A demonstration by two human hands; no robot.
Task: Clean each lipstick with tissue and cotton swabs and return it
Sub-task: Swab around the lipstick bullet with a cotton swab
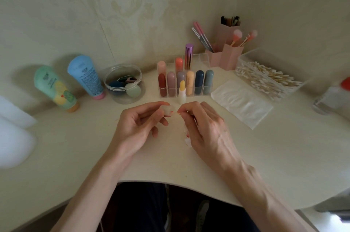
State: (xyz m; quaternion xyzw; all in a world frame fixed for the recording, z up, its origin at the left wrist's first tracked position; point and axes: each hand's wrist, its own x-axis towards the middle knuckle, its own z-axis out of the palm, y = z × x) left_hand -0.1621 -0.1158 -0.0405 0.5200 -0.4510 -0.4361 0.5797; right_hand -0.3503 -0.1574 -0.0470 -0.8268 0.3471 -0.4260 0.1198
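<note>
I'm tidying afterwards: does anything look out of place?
The yellow lipstick with a white base stands on the desk, outside the clear acrylic organiser. The white tissue in the right hand carries red smears.

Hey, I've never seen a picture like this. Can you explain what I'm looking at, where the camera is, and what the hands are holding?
No machine here: one camera worn on a person's head looks down at their own two hands over a pale table. The left hand grips a small pale piece with a red smear, probably part of a lipstick. The right hand pinches what looks like a cotton swab, with a red-stained tissue beneath its fingers. Behind stand a clear organiser of lipsticks, a yellow-tipped lipstick in front of it, a box of cotton swabs, a flat white packet, a green tube, a blue tube and pink brush holders.
</note>
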